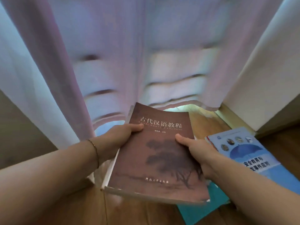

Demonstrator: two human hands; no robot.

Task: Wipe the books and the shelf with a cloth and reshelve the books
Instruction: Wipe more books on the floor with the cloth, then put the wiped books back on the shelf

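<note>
My left hand (pixel 121 135) and right hand (pixel 197 151) grip the brown book (pixel 155 153) titled "古代汉语教程" by its side edges, thumbs on the cover.

Pale curtain (pixel 113 46) fills the upper view, hanging in long blurred folds, its scalloped hem stopping just above the wooden floor (pixel 138 211). Light glows under that hem. Right of the curtain stands a white wall (pixel 267 75), a baseboard running along its foot. Left of the curtain, a darker wall panel (pixel 19 127) drops to the floor.
</note>
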